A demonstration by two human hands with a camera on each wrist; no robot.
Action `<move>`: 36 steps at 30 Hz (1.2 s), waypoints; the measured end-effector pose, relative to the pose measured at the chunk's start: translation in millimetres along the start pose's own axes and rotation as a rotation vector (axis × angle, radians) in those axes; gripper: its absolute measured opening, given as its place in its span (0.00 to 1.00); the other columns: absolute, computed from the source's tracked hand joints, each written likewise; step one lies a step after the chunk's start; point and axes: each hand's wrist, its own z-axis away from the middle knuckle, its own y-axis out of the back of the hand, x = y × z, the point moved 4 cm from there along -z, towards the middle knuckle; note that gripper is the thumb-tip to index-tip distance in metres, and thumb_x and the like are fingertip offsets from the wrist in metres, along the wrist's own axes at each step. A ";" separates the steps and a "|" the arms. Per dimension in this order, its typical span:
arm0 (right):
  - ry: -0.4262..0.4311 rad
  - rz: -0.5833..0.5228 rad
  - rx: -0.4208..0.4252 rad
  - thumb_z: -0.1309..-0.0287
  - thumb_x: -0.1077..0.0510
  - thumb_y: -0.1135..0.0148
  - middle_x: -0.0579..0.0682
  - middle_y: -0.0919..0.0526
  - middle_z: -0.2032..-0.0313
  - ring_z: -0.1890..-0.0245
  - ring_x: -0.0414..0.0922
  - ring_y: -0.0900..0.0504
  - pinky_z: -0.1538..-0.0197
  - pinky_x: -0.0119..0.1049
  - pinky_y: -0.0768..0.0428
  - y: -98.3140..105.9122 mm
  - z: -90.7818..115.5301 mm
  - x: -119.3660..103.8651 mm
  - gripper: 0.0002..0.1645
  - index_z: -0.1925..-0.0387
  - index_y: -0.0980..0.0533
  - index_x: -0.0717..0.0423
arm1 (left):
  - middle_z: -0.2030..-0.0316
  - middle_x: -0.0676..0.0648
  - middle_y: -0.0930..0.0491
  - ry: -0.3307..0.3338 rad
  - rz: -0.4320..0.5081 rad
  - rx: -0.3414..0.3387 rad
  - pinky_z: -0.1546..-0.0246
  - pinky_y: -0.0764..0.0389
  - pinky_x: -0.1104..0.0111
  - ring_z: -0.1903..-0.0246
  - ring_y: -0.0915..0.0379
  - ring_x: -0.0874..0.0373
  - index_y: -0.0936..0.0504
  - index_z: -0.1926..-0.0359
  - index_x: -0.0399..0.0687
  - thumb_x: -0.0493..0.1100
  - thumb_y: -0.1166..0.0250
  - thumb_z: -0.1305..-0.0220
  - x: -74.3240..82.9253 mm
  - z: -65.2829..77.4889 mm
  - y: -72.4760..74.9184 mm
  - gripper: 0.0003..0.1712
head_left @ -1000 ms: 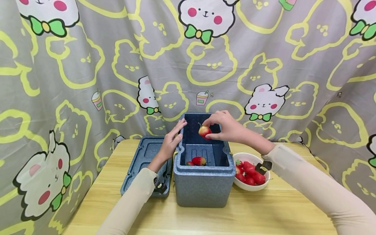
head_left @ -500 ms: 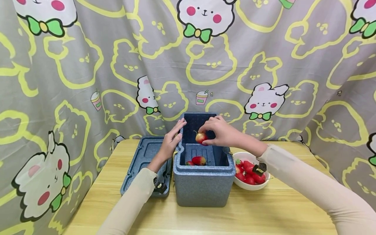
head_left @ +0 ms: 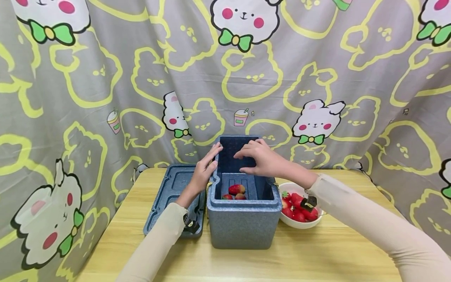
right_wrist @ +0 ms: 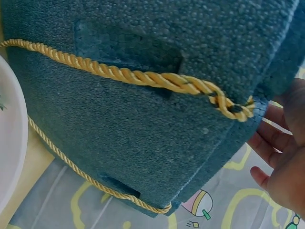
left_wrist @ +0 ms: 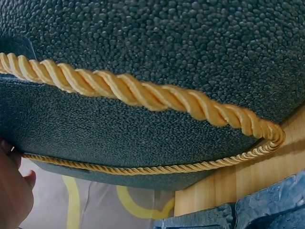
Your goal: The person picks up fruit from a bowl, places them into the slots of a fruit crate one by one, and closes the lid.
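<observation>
Head view, right hand (head_left: 262, 158): above the mouth of the box (head_left: 244, 227), thumb and fingertips spread well apart, holding nothing.
Left hand (head_left: 204, 169): rests along the box's left rim, fingers fairly straight and gripping nothing; only part of it shows at the edge of the left wrist view.
Strawberries (head_left: 236, 189): a few, red with paler patches, grouped on the box floor close to the near wall, which hides part of the lowest ones; exact count unclear.
Box: blue-grey foam, deep, upright on the bench (head_left: 176, 260).
Rope (left_wrist: 143, 93): gold and twisted, strung along the box's outer side; the right wrist view shows it crossing a slot there.
Bowl (head_left: 299, 225): white, round, just right of the box, holding more red strawberries, partly behind the dark wrist strap (head_left: 308, 202).
Lid (head_left: 176, 184): blue-grey, lying flat on the bench left of the box, beneath the left arm.
Sleeves (head_left: 366, 219): pale beige, covering both forearms.
Curtain (head_left: 317, 51): grey, behind the bench, printed with yellow outlines and white rabbits in green bows.
</observation>
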 end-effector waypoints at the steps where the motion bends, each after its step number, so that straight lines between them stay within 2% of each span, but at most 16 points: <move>1: -0.002 -0.003 0.003 0.47 0.53 0.22 0.48 0.13 0.58 0.53 0.48 0.21 0.47 0.50 0.31 1.5 -0.1 0.0 0.21 0.51 0.14 0.52 | 0.25 0.30 0.42 0.003 -0.001 -0.001 0.25 0.44 0.41 0.21 0.55 0.37 0.34 0.29 0.26 0.32 0.53 0.29 0.5 0.1 0.1 0.29; 5: -0.015 -0.002 0.022 0.46 0.54 0.23 0.50 0.12 0.56 0.52 0.50 0.20 0.45 0.54 0.31 7.6 2.5 4.0 0.20 0.51 0.14 0.54 | 0.25 0.30 0.41 0.003 0.001 -0.002 0.25 0.45 0.41 0.21 0.55 0.37 0.33 0.29 0.27 0.33 0.52 0.28 -2.8 -0.2 -0.6 0.29; 11: -0.054 -0.036 0.103 0.48 0.57 0.22 0.51 0.11 0.57 0.55 0.50 0.21 0.44 0.55 0.33 20.9 15.8 19.2 0.19 0.53 0.14 0.56 | 0.23 0.35 0.42 -0.032 0.012 0.017 0.23 0.47 0.42 0.20 0.56 0.41 0.33 0.27 0.33 0.34 0.52 0.26 -33.2 -2.5 -5.3 0.29; 13: -0.068 -0.044 0.124 0.48 0.58 0.22 0.52 0.11 0.57 0.55 0.50 0.20 0.44 0.55 0.34 24.4 22.5 25.5 0.19 0.53 0.14 0.56 | 0.23 0.38 0.41 -0.036 0.012 0.024 0.23 0.47 0.43 0.20 0.56 0.43 0.33 0.26 0.36 0.35 0.52 0.26 -38.4 -2.3 -5.4 0.29; 18: -0.129 -0.060 0.178 0.49 0.61 0.22 0.53 0.11 0.57 0.53 0.52 0.20 0.45 0.54 0.34 32.0 42.5 44.4 0.19 0.54 0.14 0.57 | 0.22 0.42 0.40 -0.038 0.013 0.027 0.23 0.46 0.45 0.20 0.55 0.46 0.31 0.26 0.40 0.38 0.51 0.25 -42.7 -1.7 -5.1 0.29; 23: -0.185 -0.062 0.222 0.51 0.64 0.22 0.54 0.11 0.59 0.55 0.52 0.19 0.47 0.50 0.34 37.9 64.6 61.6 0.18 0.55 0.14 0.59 | 0.22 0.44 0.40 -0.043 0.015 0.022 0.23 0.46 0.45 0.20 0.54 0.48 0.31 0.26 0.43 0.40 0.52 0.25 -42.4 -0.1 -6.3 0.29; 26: -0.217 -0.044 0.213 0.50 0.64 0.23 0.55 0.11 0.60 0.57 0.52 0.18 0.50 0.49 0.33 37.8 76.7 70.4 0.17 0.55 0.14 0.59 | 0.22 0.45 0.40 -0.043 0.015 0.026 0.23 0.46 0.46 0.19 0.54 0.51 0.31 0.26 0.44 0.40 0.52 0.25 -42.0 1.5 -6.1 0.29; 30: -0.257 -0.021 0.173 0.49 0.63 0.23 0.53 0.11 0.61 0.59 0.52 0.17 0.52 0.48 0.32 34.4 92.2 80.6 0.16 0.56 0.14 0.58 | 0.22 0.43 0.40 -0.050 0.017 0.032 0.23 0.46 0.45 0.20 0.54 0.46 0.31 0.26 0.43 0.38 0.52 0.26 -41.4 1.7 -5.5 0.29; 33: -0.255 -0.002 0.151 0.50 0.64 0.23 0.52 0.10 0.62 0.61 0.50 0.16 0.51 0.49 0.29 31.0 102.6 86.5 0.15 0.57 0.13 0.58 | 0.22 0.42 0.40 -0.050 0.028 0.035 0.23 0.47 0.44 0.20 0.55 0.41 0.31 0.26 0.42 0.37 0.52 0.26 -41.1 1.6 -5.5 0.28; 36: -0.246 0.010 0.130 0.50 0.63 0.23 0.50 0.10 0.62 0.62 0.49 0.15 0.52 0.48 0.26 27.6 113.4 90.3 0.14 0.59 0.13 0.57 | 0.22 0.43 0.41 -0.041 0.033 0.032 0.23 0.47 0.44 0.20 0.56 0.43 0.31 0.26 0.42 0.37 0.52 0.25 -40.9 1.9 -6.3 0.28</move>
